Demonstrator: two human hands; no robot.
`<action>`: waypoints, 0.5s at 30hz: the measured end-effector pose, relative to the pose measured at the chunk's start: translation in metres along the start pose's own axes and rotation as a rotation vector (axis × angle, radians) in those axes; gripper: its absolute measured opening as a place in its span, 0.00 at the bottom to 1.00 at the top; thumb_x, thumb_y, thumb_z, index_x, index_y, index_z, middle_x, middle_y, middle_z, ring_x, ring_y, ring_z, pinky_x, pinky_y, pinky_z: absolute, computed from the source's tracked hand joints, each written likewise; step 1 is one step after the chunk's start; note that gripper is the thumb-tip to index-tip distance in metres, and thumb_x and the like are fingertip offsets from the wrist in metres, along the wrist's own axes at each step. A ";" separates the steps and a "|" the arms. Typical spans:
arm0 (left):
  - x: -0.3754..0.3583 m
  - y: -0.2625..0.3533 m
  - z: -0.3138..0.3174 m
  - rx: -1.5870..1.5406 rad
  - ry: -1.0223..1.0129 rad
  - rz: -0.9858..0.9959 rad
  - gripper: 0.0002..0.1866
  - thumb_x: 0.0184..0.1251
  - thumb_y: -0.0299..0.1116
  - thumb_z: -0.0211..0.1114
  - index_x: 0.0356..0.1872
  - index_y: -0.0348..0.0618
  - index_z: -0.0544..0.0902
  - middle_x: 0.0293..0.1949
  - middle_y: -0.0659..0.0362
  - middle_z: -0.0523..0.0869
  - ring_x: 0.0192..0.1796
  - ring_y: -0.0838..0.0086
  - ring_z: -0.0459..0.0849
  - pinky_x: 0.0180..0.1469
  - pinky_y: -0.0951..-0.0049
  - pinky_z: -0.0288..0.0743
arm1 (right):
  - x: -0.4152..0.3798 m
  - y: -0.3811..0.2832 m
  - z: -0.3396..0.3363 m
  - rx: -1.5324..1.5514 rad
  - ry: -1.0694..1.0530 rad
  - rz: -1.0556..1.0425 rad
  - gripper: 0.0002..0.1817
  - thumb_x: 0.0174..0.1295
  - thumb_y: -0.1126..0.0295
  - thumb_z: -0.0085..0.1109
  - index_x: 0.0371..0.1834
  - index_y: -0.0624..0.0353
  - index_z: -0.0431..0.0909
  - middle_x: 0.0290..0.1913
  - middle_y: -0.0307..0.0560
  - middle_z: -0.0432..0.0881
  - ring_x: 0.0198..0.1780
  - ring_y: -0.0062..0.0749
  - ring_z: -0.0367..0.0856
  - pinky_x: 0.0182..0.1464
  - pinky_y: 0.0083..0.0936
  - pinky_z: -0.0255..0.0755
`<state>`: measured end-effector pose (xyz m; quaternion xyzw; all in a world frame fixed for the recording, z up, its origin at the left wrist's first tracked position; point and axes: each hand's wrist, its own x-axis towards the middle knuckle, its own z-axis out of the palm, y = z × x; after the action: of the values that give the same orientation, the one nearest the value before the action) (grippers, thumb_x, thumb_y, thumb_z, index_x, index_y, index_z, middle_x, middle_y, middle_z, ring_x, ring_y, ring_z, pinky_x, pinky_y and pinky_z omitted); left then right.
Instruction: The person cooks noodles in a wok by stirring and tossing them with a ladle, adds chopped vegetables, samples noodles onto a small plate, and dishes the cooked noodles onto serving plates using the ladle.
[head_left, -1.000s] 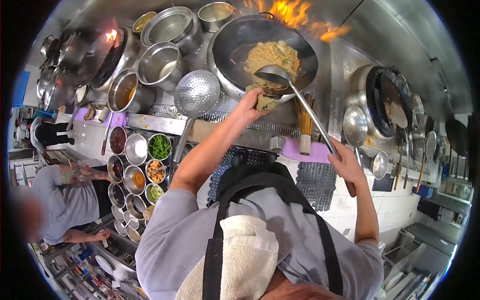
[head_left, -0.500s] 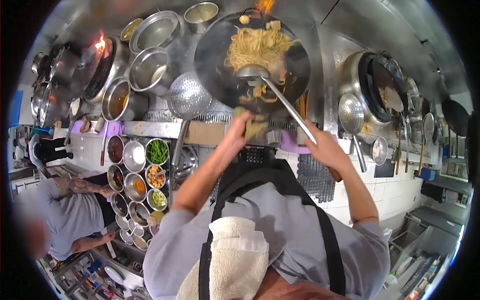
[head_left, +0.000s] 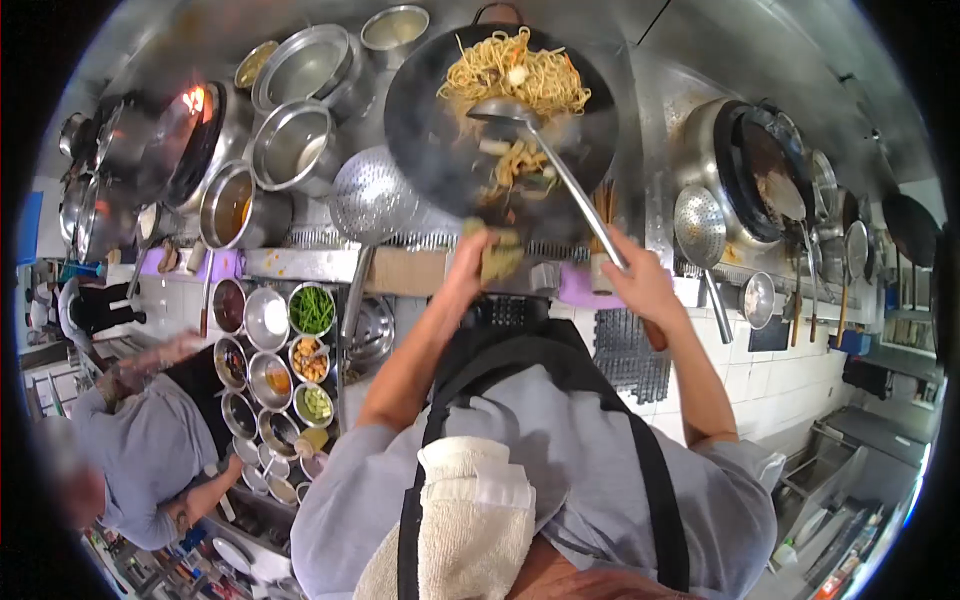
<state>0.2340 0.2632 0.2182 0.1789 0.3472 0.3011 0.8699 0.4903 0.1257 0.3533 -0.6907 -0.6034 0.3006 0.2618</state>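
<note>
A large black wok holds yellow noodles in its far part and a smaller pile of noodles and vegetable pieces nearer the middle. My right hand is wrapped round the handle of a metal ladle, whose bowl rests between the two piles. At the near rim of the wok, my left hand grips a folded greenish cloth. Light steam blurs part of the wok.
Left of the wok lie a perforated strainer and metal pots. Bowls of ingredients, one with chopped greens, stand at the lower left beside a co-worker. Another wok station is on the right.
The noodles have landed in a tighter pile at the far side, with the smaller pile more visible. The flame behind the wok is gone. The co-worker's arm has swung outward.
</note>
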 end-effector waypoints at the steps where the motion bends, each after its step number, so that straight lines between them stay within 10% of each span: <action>1: 0.026 0.008 0.001 -0.047 0.016 -0.026 0.23 0.64 0.28 0.57 0.61 0.33 0.72 0.49 0.42 0.85 0.42 0.51 0.89 0.41 0.53 0.88 | -0.010 -0.006 -0.008 0.071 -0.052 0.049 0.34 0.67 0.73 0.58 0.78 0.62 0.62 0.36 0.59 0.86 0.31 0.40 0.84 0.39 0.36 0.78; 5: 0.074 0.043 0.019 -0.187 0.007 -0.129 0.20 0.66 0.32 0.61 0.55 0.31 0.73 0.50 0.42 0.83 0.50 0.50 0.87 0.54 0.50 0.85 | -0.036 -0.050 -0.065 0.295 -0.365 0.436 0.33 0.69 0.74 0.56 0.78 0.59 0.63 0.36 0.42 0.84 0.32 0.26 0.82 0.36 0.25 0.77; 8: 0.041 0.061 0.058 -0.131 0.086 -0.142 0.19 0.67 0.32 0.60 0.54 0.30 0.74 0.51 0.43 0.84 0.50 0.50 0.87 0.53 0.51 0.86 | -0.025 -0.052 -0.069 0.084 -0.349 0.309 0.32 0.69 0.71 0.56 0.77 0.59 0.64 0.43 0.50 0.87 0.41 0.44 0.87 0.46 0.34 0.80; 10: 0.045 0.053 0.057 -0.127 0.070 -0.113 0.19 0.67 0.32 0.60 0.54 0.29 0.75 0.51 0.43 0.84 0.50 0.51 0.88 0.53 0.52 0.86 | -0.007 -0.004 -0.035 -0.216 -0.124 -0.133 0.32 0.68 0.69 0.57 0.77 0.59 0.64 0.47 0.59 0.88 0.47 0.58 0.87 0.51 0.41 0.79; 11: 0.058 0.040 0.040 -0.146 0.020 -0.083 0.19 0.68 0.33 0.59 0.54 0.29 0.75 0.52 0.43 0.84 0.50 0.51 0.88 0.52 0.52 0.86 | 0.009 0.017 -0.018 -0.231 -0.067 -0.154 0.33 0.67 0.67 0.58 0.76 0.63 0.65 0.51 0.70 0.84 0.53 0.72 0.81 0.58 0.48 0.75; 13: 0.066 0.018 0.014 -0.059 -0.057 -0.005 0.22 0.69 0.34 0.58 0.58 0.28 0.75 0.54 0.42 0.84 0.50 0.51 0.89 0.51 0.53 0.87 | 0.038 0.000 0.000 -0.164 -0.129 0.196 0.33 0.66 0.71 0.58 0.76 0.64 0.64 0.56 0.74 0.81 0.53 0.69 0.82 0.55 0.45 0.76; 15: 0.058 -0.015 -0.022 0.031 -0.058 0.020 0.24 0.69 0.34 0.58 0.61 0.28 0.75 0.54 0.42 0.84 0.51 0.51 0.88 0.50 0.54 0.87 | 0.043 0.013 0.015 -0.211 -0.032 0.106 0.33 0.65 0.72 0.58 0.76 0.65 0.64 0.56 0.75 0.80 0.53 0.71 0.81 0.55 0.46 0.76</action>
<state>0.2576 0.2913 0.1658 0.2044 0.3246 0.2990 0.8738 0.4920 0.1665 0.3291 -0.7405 -0.5983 0.2599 0.1615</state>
